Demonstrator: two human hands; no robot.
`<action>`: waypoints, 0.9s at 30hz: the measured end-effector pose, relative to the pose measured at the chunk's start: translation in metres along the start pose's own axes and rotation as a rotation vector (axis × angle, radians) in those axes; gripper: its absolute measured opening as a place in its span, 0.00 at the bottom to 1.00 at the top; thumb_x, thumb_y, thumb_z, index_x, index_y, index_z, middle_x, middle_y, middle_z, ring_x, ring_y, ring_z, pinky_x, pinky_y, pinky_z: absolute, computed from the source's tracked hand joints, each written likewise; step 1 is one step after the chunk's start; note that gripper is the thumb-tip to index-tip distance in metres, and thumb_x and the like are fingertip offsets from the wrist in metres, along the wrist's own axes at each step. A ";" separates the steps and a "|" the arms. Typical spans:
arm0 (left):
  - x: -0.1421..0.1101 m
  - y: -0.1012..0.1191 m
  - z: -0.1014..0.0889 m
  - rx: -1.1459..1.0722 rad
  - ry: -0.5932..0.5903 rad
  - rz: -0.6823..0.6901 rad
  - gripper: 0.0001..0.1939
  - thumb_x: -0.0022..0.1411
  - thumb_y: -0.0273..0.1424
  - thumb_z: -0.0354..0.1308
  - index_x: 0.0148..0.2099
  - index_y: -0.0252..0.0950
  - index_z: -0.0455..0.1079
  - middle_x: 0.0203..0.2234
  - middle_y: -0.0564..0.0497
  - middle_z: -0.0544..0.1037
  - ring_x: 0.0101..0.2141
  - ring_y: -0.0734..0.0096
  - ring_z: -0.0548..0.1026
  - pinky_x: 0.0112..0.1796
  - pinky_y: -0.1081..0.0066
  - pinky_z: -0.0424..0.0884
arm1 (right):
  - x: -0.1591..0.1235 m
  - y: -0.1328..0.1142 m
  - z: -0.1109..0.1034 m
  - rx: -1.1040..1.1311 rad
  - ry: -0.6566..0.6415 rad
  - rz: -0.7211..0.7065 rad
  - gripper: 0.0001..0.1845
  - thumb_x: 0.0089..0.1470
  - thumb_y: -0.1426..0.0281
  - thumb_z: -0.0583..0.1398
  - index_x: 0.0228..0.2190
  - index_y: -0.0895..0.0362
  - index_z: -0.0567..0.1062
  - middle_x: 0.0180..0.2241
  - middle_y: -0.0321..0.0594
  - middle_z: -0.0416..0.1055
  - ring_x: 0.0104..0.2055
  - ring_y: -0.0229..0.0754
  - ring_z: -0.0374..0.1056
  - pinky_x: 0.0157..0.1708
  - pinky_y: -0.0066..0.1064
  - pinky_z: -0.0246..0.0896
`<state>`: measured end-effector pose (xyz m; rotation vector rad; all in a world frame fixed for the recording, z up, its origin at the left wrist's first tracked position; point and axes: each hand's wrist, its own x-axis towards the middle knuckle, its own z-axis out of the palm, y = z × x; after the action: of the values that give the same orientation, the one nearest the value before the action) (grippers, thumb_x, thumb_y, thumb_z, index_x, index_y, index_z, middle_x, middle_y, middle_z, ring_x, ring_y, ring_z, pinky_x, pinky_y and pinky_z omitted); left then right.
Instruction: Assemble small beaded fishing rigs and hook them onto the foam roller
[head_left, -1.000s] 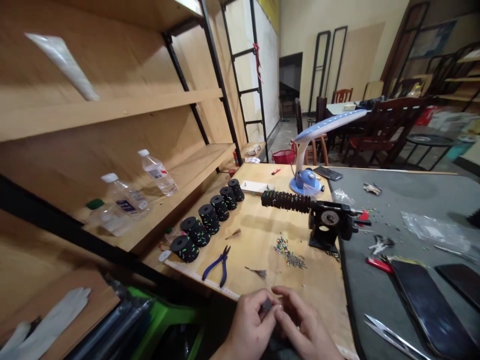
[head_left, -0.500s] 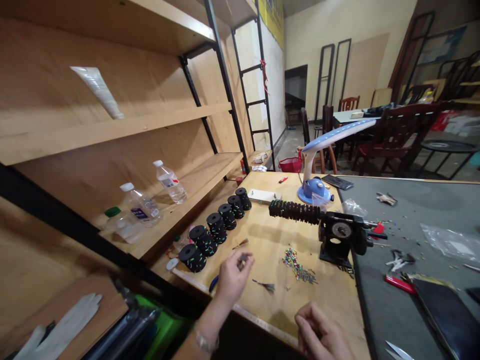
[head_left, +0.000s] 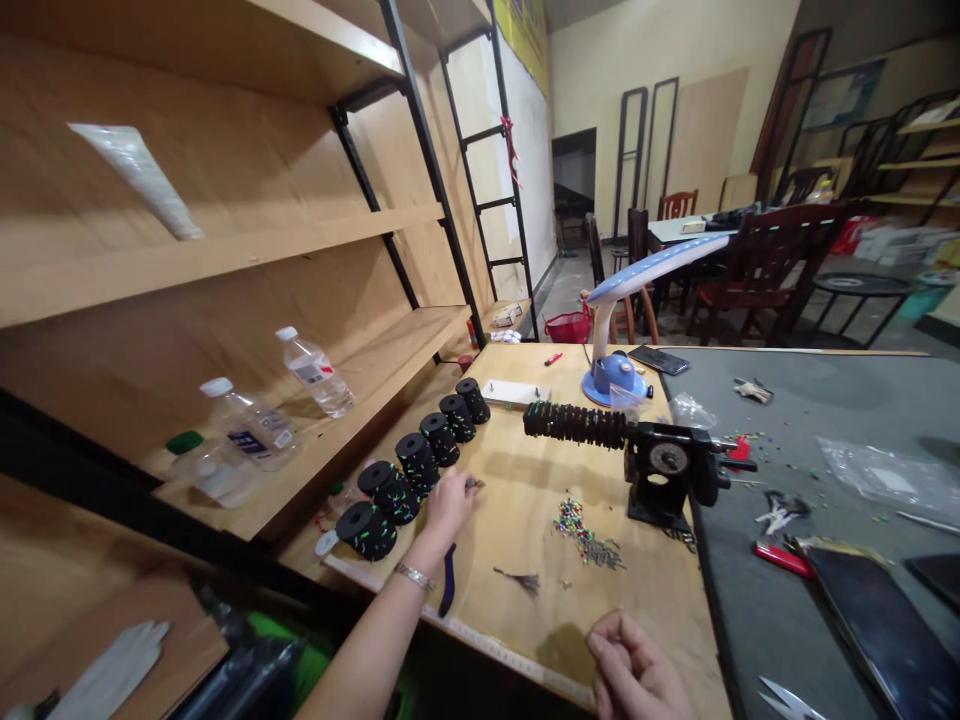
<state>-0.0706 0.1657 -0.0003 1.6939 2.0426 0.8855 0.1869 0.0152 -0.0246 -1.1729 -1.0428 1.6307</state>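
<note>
My left hand point(head_left: 450, 505) reaches over the wooden tabletop beside the black spools point(head_left: 365, 530). Its fingers are closed at a small brown tuft of bristles point(head_left: 474, 484), partly hidden by the fingertips. My right hand point(head_left: 634, 665) is near the front edge, fingers curled together; what it holds, if anything, is hidden. Between the hands lies a dark tuft of thin bristles point(head_left: 519, 580). Farther right are a pile of small coloured beads point(head_left: 571, 520) and grey pin-like bits point(head_left: 602, 553). Behind them a black hand-cranked device point(head_left: 667, 465) carries a ridged black roll point(head_left: 574, 425).
A dark-blue handled tool point(head_left: 448, 582) lies near the front edge. A blue desk lamp point(head_left: 615, 380) and a white board point(head_left: 515, 394) stand at the back. Scissors point(head_left: 787, 698) and a red-handled tool point(head_left: 784, 560) rest on the grey mat point(head_left: 750, 400). Plastic bottles point(head_left: 319, 372) occupy the left shelf.
My left hand has moved forward and left, towards the spools, onto the spot where the brown tuft lay. The dark-blue handled tool shows more now. My right hand stays curled in about the same place.
</note>
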 end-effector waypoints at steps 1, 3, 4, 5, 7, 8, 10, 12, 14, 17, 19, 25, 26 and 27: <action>-0.004 0.003 -0.003 -0.034 -0.003 0.016 0.04 0.55 0.23 0.58 0.30 0.35 0.71 0.35 0.45 0.75 0.38 0.61 0.73 0.40 0.68 0.64 | 0.000 -0.002 0.000 -0.001 0.006 0.001 0.32 0.43 0.36 0.56 0.25 0.54 0.63 0.09 0.26 0.60 0.10 0.28 0.43 0.14 0.22 0.35; -0.020 0.011 -0.009 -0.120 -0.038 0.048 0.03 0.58 0.27 0.55 0.32 0.35 0.70 0.33 0.46 0.75 0.34 0.65 0.73 0.37 0.70 0.65 | -0.002 -0.006 0.000 -0.006 0.024 -0.007 0.32 0.43 0.37 0.56 0.26 0.54 0.64 0.09 0.27 0.61 0.10 0.28 0.44 0.14 0.22 0.36; -0.032 0.017 -0.010 -0.170 -0.073 0.062 0.05 0.60 0.29 0.54 0.33 0.35 0.70 0.30 0.48 0.75 0.31 0.67 0.72 0.34 0.71 0.65 | -0.003 -0.009 0.001 -0.004 0.033 -0.016 0.31 0.44 0.37 0.56 0.26 0.54 0.64 0.10 0.27 0.62 0.10 0.28 0.45 0.14 0.22 0.36; -0.046 0.022 -0.011 -0.220 -0.113 0.073 0.08 0.62 0.32 0.52 0.32 0.35 0.69 0.28 0.49 0.75 0.28 0.69 0.71 0.31 0.72 0.65 | -0.004 -0.011 0.002 0.002 0.041 -0.026 0.31 0.44 0.38 0.57 0.26 0.54 0.64 0.10 0.27 0.62 0.10 0.28 0.45 0.14 0.22 0.37; -0.079 0.035 -0.008 -0.302 -0.185 0.081 0.13 0.63 0.37 0.51 0.29 0.35 0.68 0.23 0.51 0.72 0.24 0.71 0.69 0.28 0.73 0.64 | -0.007 -0.017 0.006 0.017 0.047 -0.043 0.29 0.46 0.40 0.58 0.26 0.55 0.64 0.10 0.27 0.63 0.10 0.28 0.45 0.14 0.21 0.38; -0.097 0.041 -0.005 -0.358 -0.206 0.065 0.14 0.63 0.39 0.51 0.29 0.36 0.67 0.22 0.52 0.71 0.23 0.72 0.68 0.27 0.74 0.64 | -0.009 -0.019 0.008 0.025 0.046 -0.045 0.29 0.46 0.41 0.58 0.26 0.55 0.64 0.10 0.27 0.63 0.10 0.27 0.46 0.14 0.21 0.38; -0.130 0.052 0.003 -0.644 -0.262 -0.057 0.13 0.59 0.40 0.58 0.31 0.36 0.66 0.22 0.54 0.70 0.23 0.73 0.67 0.27 0.75 0.63 | -0.012 -0.021 0.014 0.040 0.024 -0.034 0.28 0.47 0.42 0.58 0.25 0.55 0.64 0.11 0.28 0.64 0.10 0.27 0.46 0.14 0.20 0.39; -0.157 0.060 0.011 -0.802 -0.282 -0.167 0.14 0.54 0.40 0.64 0.30 0.36 0.66 0.21 0.55 0.69 0.24 0.73 0.67 0.27 0.75 0.62 | -0.015 -0.020 0.020 0.045 -0.008 -0.017 0.28 0.46 0.42 0.58 0.25 0.55 0.63 0.10 0.28 0.64 0.10 0.27 0.47 0.13 0.20 0.40; -0.174 0.064 0.020 -0.884 -0.257 -0.243 0.15 0.51 0.39 0.66 0.28 0.36 0.66 0.21 0.56 0.68 0.25 0.73 0.66 0.28 0.75 0.63 | -0.017 -0.016 0.024 0.038 -0.026 0.001 0.29 0.45 0.41 0.58 0.25 0.55 0.63 0.10 0.27 0.63 0.10 0.27 0.47 0.12 0.20 0.41; -0.188 0.063 0.031 -0.916 -0.219 -0.258 0.15 0.51 0.38 0.66 0.27 0.35 0.65 0.21 0.57 0.67 0.26 0.73 0.66 0.29 0.75 0.63 | -0.017 -0.005 0.028 0.023 -0.019 0.016 0.29 0.45 0.41 0.58 0.25 0.55 0.63 0.10 0.27 0.63 0.10 0.27 0.47 0.12 0.20 0.41; -0.193 0.061 0.035 -0.909 -0.222 -0.246 0.15 0.52 0.38 0.66 0.28 0.35 0.65 0.22 0.56 0.67 0.27 0.72 0.67 0.30 0.75 0.64 | -0.015 0.000 0.028 0.016 -0.010 0.022 0.29 0.45 0.41 0.59 0.25 0.55 0.64 0.10 0.26 0.63 0.10 0.28 0.47 0.12 0.20 0.41; -0.203 0.061 0.035 -0.814 -0.243 -0.208 0.13 0.54 0.38 0.63 0.29 0.35 0.65 0.21 0.55 0.68 0.25 0.72 0.67 0.29 0.75 0.65 | -0.011 0.006 0.025 -0.003 -0.016 0.037 0.29 0.43 0.41 0.60 0.25 0.56 0.66 0.11 0.27 0.63 0.11 0.28 0.49 0.13 0.21 0.42; -0.204 0.062 0.034 -0.790 -0.233 -0.201 0.13 0.54 0.37 0.63 0.28 0.35 0.65 0.20 0.56 0.68 0.24 0.73 0.66 0.28 0.75 0.64 | -0.011 0.006 0.024 -0.004 -0.019 0.034 0.29 0.43 0.41 0.60 0.25 0.56 0.66 0.11 0.27 0.63 0.11 0.29 0.49 0.13 0.21 0.42; -0.205 0.063 0.032 -0.764 -0.222 -0.195 0.13 0.54 0.37 0.63 0.28 0.35 0.65 0.19 0.56 0.68 0.23 0.73 0.66 0.27 0.75 0.64 | -0.011 0.007 0.024 -0.008 -0.021 0.030 0.29 0.44 0.42 0.60 0.25 0.56 0.67 0.11 0.27 0.63 0.11 0.29 0.50 0.13 0.21 0.43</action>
<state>0.0440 -0.0179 -0.0088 1.0927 1.4160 1.1502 0.1650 -0.0003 -0.0234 -1.1840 -1.0505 1.6668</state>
